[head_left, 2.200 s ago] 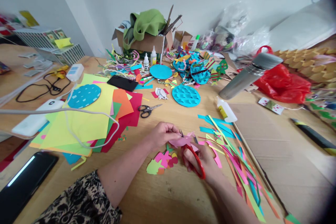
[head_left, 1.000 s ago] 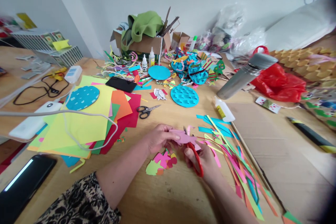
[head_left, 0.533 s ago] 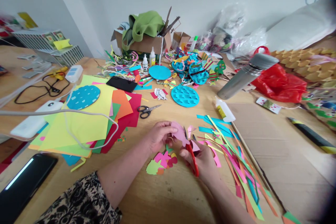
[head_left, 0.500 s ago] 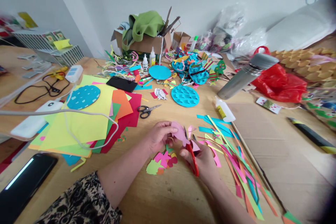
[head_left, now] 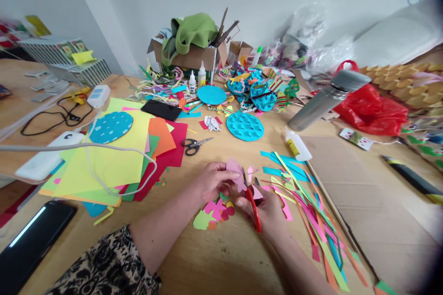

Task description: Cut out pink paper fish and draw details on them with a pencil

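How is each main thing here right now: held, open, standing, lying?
Pink paper: held in the left hand
Red scissors: in the right hand, blades apart
Black scissors: lying unheld
Nearest glue bottle: lying down
Rear glue bottles: upright
Metal flask: lid on
Cardboard box: open, green bag on top
Middle phone: flat, screen dark

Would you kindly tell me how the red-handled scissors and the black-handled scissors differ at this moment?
The red-handled scissors are held in the right hand; the black-handled scissors lie on the table. The red pair's blades are spread at the pink paper; the black pair's look closed. The red pair points away from the person, the black pair toward the right. Both have looped handles.
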Demonstrator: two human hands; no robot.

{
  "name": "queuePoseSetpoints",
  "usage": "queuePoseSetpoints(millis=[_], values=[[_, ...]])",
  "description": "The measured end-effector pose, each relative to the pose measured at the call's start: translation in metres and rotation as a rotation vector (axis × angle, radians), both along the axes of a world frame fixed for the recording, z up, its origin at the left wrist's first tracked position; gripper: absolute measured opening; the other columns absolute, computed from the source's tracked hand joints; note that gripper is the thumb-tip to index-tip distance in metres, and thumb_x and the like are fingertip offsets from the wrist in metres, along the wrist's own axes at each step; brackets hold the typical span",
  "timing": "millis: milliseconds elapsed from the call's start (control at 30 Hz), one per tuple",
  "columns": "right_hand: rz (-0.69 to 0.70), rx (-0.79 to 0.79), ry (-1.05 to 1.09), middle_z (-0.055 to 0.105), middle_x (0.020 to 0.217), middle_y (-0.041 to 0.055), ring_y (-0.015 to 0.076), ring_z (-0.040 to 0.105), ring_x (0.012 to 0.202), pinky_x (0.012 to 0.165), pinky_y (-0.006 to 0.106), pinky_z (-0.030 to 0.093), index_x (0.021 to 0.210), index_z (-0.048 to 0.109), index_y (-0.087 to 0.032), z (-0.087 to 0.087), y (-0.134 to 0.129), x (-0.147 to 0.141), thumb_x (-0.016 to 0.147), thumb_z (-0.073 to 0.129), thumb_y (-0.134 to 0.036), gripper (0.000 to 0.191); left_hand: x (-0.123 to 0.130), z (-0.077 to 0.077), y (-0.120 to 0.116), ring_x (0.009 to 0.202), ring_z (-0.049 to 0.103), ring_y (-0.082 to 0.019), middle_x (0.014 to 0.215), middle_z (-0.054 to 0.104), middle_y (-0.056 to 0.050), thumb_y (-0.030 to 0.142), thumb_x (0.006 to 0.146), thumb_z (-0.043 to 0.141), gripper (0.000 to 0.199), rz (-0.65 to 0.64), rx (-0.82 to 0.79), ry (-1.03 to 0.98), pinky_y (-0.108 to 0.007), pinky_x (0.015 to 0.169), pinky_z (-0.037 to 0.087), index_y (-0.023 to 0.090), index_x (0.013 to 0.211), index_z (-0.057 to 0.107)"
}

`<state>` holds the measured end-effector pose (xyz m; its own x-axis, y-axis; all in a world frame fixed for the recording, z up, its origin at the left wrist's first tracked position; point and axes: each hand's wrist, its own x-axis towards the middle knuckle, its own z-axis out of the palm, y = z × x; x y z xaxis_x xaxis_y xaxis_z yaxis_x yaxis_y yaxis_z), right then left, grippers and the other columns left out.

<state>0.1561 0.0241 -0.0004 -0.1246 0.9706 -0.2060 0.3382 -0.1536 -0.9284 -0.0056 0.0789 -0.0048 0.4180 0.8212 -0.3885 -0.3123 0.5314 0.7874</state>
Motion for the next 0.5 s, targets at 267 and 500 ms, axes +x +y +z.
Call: queuePoseSetpoints(millis=[267, 500], values=[[-0.019, 0.004, 0.017, 0.052, 0.054, -0.0021, 0.0172, 0.051, 0.055, 0.054, 0.028, 0.042, 0.062, 0.049, -0.023, -0.0023, -0.0015, -0.0022, 0.071, 0.076, -0.050, 0.039, 0.0027, 0.0025, -0.0026, 0.046, 0.052, -0.010, 0.058, 0.064, -0.006, 0.034, 0.060, 0.076, 0.027, 0.042, 0.017, 0.043, -0.021, 0.042, 0.033, 0.010, 0.067, 0.066], [-0.010, -0.006, -0.014, 0.052, 0.053, -0.0016, 0.0186, 0.054, 0.057, 0.052, 0.027, 0.042, 0.063, 0.049, -0.022, -0.0003, -0.0009, -0.0017, 0.071, 0.073, -0.053, 0.040, 0.0056, -0.0001, -0.0032, 0.048, 0.053, -0.010, 0.057, 0.063, -0.004, 0.033, 0.059, 0.076, 0.025, 0.074, 0.039, 0.056, -0.022, 0.048, 0.039, 0.011, 0.066, 0.066]])
